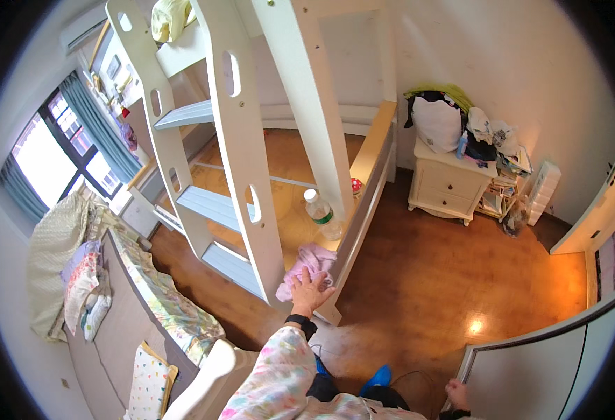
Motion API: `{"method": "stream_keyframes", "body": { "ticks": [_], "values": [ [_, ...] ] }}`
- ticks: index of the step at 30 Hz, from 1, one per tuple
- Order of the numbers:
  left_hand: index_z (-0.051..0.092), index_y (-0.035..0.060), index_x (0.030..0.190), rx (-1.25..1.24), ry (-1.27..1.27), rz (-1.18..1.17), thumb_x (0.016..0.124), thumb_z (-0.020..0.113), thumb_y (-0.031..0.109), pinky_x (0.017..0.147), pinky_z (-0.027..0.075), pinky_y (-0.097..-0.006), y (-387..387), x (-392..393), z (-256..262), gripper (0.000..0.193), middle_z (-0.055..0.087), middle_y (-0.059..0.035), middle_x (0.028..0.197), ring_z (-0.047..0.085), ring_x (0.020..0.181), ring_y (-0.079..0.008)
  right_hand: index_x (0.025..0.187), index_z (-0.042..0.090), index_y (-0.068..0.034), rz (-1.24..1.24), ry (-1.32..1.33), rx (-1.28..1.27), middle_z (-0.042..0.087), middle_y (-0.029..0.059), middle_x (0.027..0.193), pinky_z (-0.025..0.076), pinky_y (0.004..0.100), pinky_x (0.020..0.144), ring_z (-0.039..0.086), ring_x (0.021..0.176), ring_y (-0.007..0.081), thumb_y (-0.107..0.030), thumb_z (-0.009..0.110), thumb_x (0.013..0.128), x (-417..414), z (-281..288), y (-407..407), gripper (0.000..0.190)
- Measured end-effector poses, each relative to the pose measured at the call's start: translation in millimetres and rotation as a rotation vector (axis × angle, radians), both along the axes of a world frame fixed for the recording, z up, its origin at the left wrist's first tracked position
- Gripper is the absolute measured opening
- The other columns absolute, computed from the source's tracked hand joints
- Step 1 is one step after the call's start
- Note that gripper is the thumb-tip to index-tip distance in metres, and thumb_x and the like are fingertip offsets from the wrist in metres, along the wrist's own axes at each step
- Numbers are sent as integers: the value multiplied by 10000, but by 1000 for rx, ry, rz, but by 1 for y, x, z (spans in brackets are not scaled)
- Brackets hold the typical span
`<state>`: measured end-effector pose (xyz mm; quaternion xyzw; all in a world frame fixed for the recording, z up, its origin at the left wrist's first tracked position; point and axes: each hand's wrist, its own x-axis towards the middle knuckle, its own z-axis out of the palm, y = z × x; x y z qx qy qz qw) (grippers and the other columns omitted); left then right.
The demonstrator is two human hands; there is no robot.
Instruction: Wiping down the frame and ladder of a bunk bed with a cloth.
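Note:
My left hand (310,291) lies spread on a crumpled pink cloth (315,258), its fingers apart and a dark band at the wrist. The cloth rests at the near corner of the white bunk bed frame (357,244), between the ladder (242,157) and the outer rail. Just beyond it, a clear plastic bottle (322,212) with a white cap and green label stands on the wooden bed base (281,207). A small red, white-dotted object (356,185) sits farther along. Low at the right, my right hand (457,394) is curled with nothing visible in it, beside a white panel (522,375).
A white nightstand (446,181) piled with bags stands by the far wall, next to stacked books (496,194). To the left is a bed (118,320) with pillows (84,281). A thin cord (417,374) loops on the wood floor near my blue-covered feet (377,379).

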<state>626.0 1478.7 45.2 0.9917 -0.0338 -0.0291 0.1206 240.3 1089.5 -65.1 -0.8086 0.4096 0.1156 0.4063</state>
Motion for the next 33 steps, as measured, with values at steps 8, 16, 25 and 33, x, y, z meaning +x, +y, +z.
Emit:
{"method": "stream_keyframes", "body": {
  "ticks": [8,16,25,33],
  "values": [
    [609,281,1130,-100,-10,-148,638,744,371,893,370,-607,15,55,5,518,392,-93,1364,436,1163,-399,1114,558,11,580,583,327,514,244,1208,420,437,928,499,1106,294,-361,434,935,-100,-142,-34,431],
    [641,96,940,-348,-129,-334,573,775,279,833,456,-440,138,-43,-13,432,555,-71,1076,510,1003,-350,1070,620,-16,330,0,-18,651,180,1007,485,384,818,623,953,304,-247,628,802,177,20,124,354],
    [527,37,1156,-849,-647,-274,561,768,86,941,397,-385,162,4,158,644,523,-158,1140,503,1099,-322,1297,453,-29,487,-1294,172,532,145,1245,441,309,927,532,1142,224,-75,577,865,474,329,290,452],
    [397,-2,1305,-484,-811,-103,686,735,171,973,370,-417,116,70,141,726,489,-209,1203,467,1123,-365,1284,452,-33,625,-1591,-9,393,222,1373,341,397,1038,400,1259,360,-169,600,830,517,372,366,497]
  ]
}}
